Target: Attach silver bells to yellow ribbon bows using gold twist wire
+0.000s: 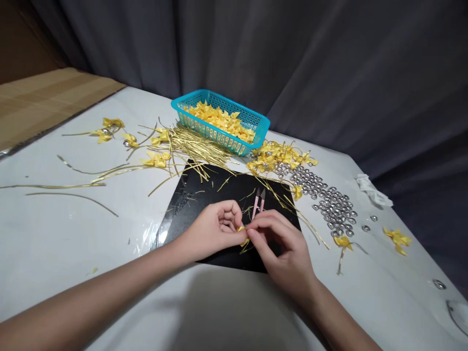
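Note:
Over a black mat (219, 195), both hands meet at a small yellow ribbon flower (243, 240) with thin gold cord ends below it. My left hand (215, 226) is closed, thumb and curled fingers pinching the flower from the left. My right hand (283, 239) pinches at the flower's upper right edge with thumb and forefinger. The fingers cover most of the flower, so its shape is partly hidden. Just beyond the hands lie pink-handled thread snips (259, 202), blades pointing away, among scraps of cord.
Behind the mat stands a turquoise basket (265, 130) of yellow ribbon flowers, beside a pile of gold cords (199, 146). Finished-looking corded flowers (281, 155) are heaped at its right. Silver rings (334, 207) spread rightward. A crumpled white wrapper (373, 191) lies near the right edge.

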Available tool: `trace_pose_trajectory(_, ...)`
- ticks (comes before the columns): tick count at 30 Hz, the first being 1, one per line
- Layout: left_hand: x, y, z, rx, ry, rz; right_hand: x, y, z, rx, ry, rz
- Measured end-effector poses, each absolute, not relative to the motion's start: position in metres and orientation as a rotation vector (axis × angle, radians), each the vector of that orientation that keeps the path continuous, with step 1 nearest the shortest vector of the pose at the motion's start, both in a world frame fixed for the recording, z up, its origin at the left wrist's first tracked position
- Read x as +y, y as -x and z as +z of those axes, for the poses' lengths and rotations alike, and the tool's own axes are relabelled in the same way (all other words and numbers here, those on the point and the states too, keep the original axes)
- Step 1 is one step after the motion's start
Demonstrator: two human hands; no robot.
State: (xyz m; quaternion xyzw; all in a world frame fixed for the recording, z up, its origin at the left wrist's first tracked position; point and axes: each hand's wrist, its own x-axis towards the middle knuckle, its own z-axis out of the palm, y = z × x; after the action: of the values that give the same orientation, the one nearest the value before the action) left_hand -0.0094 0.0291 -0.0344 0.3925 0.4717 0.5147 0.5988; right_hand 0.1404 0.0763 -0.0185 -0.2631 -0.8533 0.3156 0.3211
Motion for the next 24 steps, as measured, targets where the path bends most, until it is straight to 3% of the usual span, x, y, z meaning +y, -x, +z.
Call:
trace_pose_trajectory(5, 0.029, 0.009, -0.034, 1.108, -0.916, 1.185, 0.077, -0.142, -0.017, -2.270, 0.619, 0.601)
trace_pose_trajectory(13, 0.029, 0.008, -0.037, 1.168, -0.972, 1.156, 0.071, -0.154, 0.000, -1.857, 0.702, 0.801)
trace_pose_trajectory(24, 0.031, 0.009, -0.037, 1.175, -0.981, 1.154, 0.086, -0.176, 0.032, -1.332, 0.798, 0.820)
